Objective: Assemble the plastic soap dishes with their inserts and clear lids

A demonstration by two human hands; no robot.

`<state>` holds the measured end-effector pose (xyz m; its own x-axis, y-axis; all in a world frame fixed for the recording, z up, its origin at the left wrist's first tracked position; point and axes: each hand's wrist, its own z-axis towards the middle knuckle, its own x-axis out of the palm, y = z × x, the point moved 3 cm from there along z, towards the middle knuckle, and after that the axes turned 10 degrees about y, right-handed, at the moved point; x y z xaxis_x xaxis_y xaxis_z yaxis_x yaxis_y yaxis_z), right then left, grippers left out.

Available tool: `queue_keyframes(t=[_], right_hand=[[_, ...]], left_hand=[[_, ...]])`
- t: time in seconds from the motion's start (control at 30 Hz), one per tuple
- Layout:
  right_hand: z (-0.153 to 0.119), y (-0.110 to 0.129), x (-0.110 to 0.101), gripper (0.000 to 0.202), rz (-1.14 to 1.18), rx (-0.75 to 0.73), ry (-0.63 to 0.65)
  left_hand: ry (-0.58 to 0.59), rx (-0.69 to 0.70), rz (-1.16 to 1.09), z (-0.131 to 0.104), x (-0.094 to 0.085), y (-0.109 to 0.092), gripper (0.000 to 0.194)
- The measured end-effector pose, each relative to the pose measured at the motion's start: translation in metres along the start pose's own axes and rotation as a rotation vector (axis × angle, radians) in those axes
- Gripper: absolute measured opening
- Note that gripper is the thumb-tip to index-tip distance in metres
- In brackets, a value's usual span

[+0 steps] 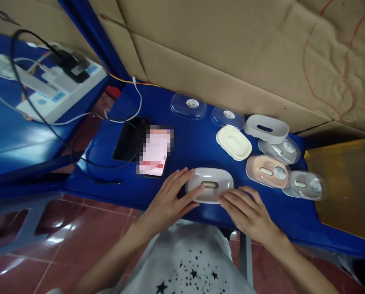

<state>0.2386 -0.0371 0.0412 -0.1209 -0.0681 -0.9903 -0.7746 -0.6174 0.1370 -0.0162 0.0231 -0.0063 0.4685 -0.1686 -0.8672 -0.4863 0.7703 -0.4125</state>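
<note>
A pale grey oval soap dish (197,192) with a slot in its middle sits at the table's near edge, between my two hands. My left hand (173,196) grips its left end, the upper fingers along the rim and one fingertip at the slot. A narrow beige piece (211,185) shows in that slot. Across the right end, my right hand (246,210) has its fingers bent against the rim. The undersides of both hands' grips are hidden. To the right stand a cream dish part (233,143) and a peach soap dish (258,163) under a clear cover.
Two clear lids (182,107) lie at the back of the blue table (191,143). A grey slotted dish part (252,130) and covered dishes (306,192) stand right, beside a yellow-brown box (344,188). Left are a phone (158,167), black tablet-like device (127,143), cables and power strip (93,75).
</note>
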Motion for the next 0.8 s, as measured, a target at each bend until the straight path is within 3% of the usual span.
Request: queue_keyframes(t=[0.17,0.3,0.47,0.53,0.67,0.7,0.8], right_hand=[[-0.003,0.005,0.019,0.033,-0.085,-0.020,-0.011],[-0.005,0.009,0.031,0.034,-0.112,-0.012,-0.048],[0.006,-0.002,0.013,0.032,-0.101,-0.047,-0.009],[0.025,-0.028,-0.005,0.032,-0.045,0.029,-0.001],[0.090,-0.108,-0.030,0.040,-0.027,0.240,-0.041],[0.108,-0.128,-0.031,0.045,-0.027,0.279,-0.043],[0.154,-0.170,-0.020,0.070,0.022,0.373,0.131]], left_hand=[[0.050,0.067,-0.026,0.005,0.002,-0.002,0.031],[0.062,0.070,-0.007,0.004,0.003,-0.006,0.029],[0.062,0.059,0.044,0.003,0.008,-0.006,0.031],[0.066,0.051,0.037,0.003,0.009,-0.005,0.030],[0.062,0.051,0.029,0.005,0.009,-0.004,0.029],[0.058,0.054,0.029,0.006,0.008,-0.005,0.029],[0.044,0.052,0.014,0.006,0.007,-0.006,0.028]])
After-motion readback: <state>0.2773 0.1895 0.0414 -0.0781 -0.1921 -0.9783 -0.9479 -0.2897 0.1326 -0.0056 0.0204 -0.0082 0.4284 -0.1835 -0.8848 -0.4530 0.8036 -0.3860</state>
